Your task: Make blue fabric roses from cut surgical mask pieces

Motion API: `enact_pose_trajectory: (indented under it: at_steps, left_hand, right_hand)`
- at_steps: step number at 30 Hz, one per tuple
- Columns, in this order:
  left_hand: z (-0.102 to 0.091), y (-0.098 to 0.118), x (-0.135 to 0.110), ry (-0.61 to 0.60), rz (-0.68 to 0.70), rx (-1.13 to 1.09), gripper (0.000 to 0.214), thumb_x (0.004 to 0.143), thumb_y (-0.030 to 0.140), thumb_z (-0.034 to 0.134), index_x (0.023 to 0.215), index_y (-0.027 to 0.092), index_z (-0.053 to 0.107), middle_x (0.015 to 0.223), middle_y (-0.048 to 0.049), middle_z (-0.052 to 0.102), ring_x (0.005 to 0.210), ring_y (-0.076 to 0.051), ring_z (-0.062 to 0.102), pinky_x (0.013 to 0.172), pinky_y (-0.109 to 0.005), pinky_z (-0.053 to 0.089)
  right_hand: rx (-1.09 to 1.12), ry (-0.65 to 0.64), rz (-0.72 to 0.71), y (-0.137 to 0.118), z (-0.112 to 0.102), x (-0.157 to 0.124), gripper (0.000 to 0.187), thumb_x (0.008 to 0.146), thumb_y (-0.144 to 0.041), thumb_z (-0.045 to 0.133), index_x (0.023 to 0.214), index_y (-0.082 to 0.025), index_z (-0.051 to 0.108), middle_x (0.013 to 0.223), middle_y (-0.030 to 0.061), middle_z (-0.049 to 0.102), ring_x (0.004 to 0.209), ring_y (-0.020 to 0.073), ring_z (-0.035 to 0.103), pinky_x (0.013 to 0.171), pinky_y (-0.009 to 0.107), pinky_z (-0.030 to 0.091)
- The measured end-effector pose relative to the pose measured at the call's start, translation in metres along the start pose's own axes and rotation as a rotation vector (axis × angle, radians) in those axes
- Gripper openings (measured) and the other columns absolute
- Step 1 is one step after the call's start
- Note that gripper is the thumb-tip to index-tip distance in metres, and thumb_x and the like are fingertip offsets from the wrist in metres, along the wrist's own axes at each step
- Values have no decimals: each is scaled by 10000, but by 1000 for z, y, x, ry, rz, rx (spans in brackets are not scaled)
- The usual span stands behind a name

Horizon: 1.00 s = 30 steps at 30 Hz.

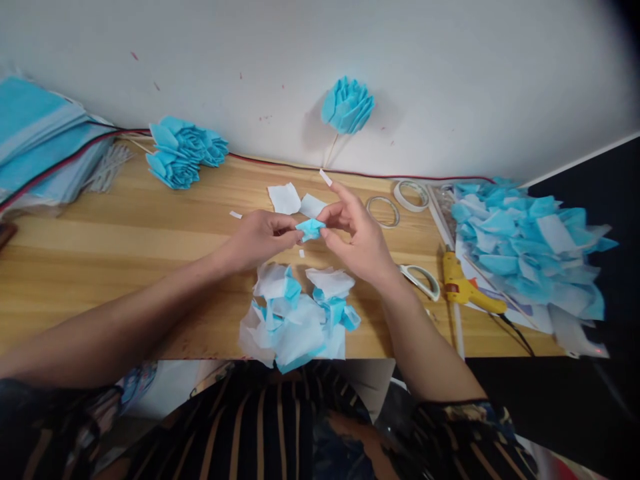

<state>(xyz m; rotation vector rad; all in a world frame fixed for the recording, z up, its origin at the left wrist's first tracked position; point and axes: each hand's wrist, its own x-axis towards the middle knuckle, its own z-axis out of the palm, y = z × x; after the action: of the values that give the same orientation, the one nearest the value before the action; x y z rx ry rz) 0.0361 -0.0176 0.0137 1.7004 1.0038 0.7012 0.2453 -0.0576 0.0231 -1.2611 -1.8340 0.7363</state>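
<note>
Paper piece (pixel 311 229), small, blue and folded, sits between your two hands just above the middle of the wooden table (pixel 125 247). Your left hand (pixel 257 238) pinches its left edge with thumb and fingertips drawn narrow, and your right hand (pixel 359 237) holds the other edge between thumb and middle fingers, the forefinger lifted with one white strip (pixel 325 177) stuck to its tip. Just behind your hands lie two white scraps (pixel 285 198); in front, at the table's near edge, sits one loose pile of blue and white cuttings (pixel 297 317). To your right you have two tape rings (pixel 399 195), one pair of scissors (pixel 435 288), one yellow glue gun (pixel 457 283) and one big heap of cut sheets (pixel 525 253). One finished flower on a stick (pixel 347 105) leans against the wall, more flowers (pixel 183 150) lie at the far left (three by the look of it, though they overlap), beside one stack of blue sheets (pixel 40 143).
</note>
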Motion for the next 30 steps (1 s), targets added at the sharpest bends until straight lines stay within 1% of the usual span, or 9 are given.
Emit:
enact_pose_trajectory:
  at_steps: [6, 11, 13, 18, 20, 23, 25, 28, 30]
  left_hand:
    - [-1, -1, 3, -41, -53, -86, 179, 787, 331, 720, 708, 171, 733, 623, -5, 654, 574, -113, 535, 552, -229, 395]
    - [-8, 2, 7, -179, -56, -194, 194, 797, 354, 749, 760, 164, 755, 704, -40, 725, 632, -125, 605, 633, -243, 486]
    - [-10, 2, 9, -224, -53, -222, 220, 809, 389, 751, 780, 171, 764, 729, -48, 739, 644, -129, 619, 650, -249, 505]
    - [-10, -2, 9, -270, -31, -287, 366, 818, 534, 749, 815, 169, 775, 766, -69, 749, 651, -130, 621, 666, -259, 521]
    - [-9, -5, 9, -271, -31, -348, 452, 797, 610, 750, 814, 158, 766, 792, -83, 753, 657, -133, 631, 667, -263, 526]
    - [-8, -7, 9, -240, -54, -459, 539, 746, 697, 751, 789, 159, 740, 812, -84, 751, 668, -138, 653, 654, -261, 531]
    - [-7, -6, 9, -240, -73, -452, 508, 743, 670, 771, 792, 165, 739, 813, -74, 750, 663, -132, 649, 645, -255, 533]
    - [-6, -4, 8, -262, -103, -355, 382, 760, 547, 806, 791, 171, 751, 781, -60, 747, 638, -124, 628, 623, -249, 529]
    - [-4, -3, 8, -252, -124, -327, 330, 764, 493, 807, 769, 168, 753, 744, -55, 738, 622, -121, 620, 606, -244, 522]
  right_hand:
    - [33, 17, 62, 1, 2, 0, 745, 895, -165, 594, 1561, -351, 320, 1077, 20, 702, 896, 181, 687, 906, 398, 611]
    - [79, 42, 90, 5, 1, 1, 753, 909, -189, 601, 1572, -353, 284, 1032, 16, 704, 835, 172, 683, 787, 354, 622]
    - [89, 56, 95, 6, 1, 1, 745, 909, -189, 599, 1568, -353, 292, 1033, 19, 704, 851, 176, 683, 776, 350, 621]
    - [97, 75, 101, 7, 1, 1, 735, 906, -191, 598, 1563, -356, 311, 1029, 20, 706, 885, 183, 679, 789, 351, 620]
    - [107, 82, 90, 8, 1, 1, 729, 908, -199, 591, 1564, -353, 314, 1021, 18, 702, 906, 182, 677, 820, 357, 619]
    - [109, 82, 120, 10, 2, 2, 728, 901, -208, 583, 1563, -356, 318, 1042, 20, 698, 931, 186, 674, 839, 369, 618]
    - [104, 92, 142, 9, 2, 2, 739, 896, -200, 581, 1566, -357, 312, 1071, 26, 701, 933, 189, 674, 835, 371, 619]
    - [92, 125, 140, 5, 4, 2, 759, 894, -177, 571, 1576, -357, 291, 1114, 34, 709, 910, 186, 674, 834, 370, 617]
    - [72, 137, 136, 3, 7, 1, 766, 896, -170, 567, 1581, -355, 279, 1150, 40, 708, 893, 184, 674, 834, 368, 617]
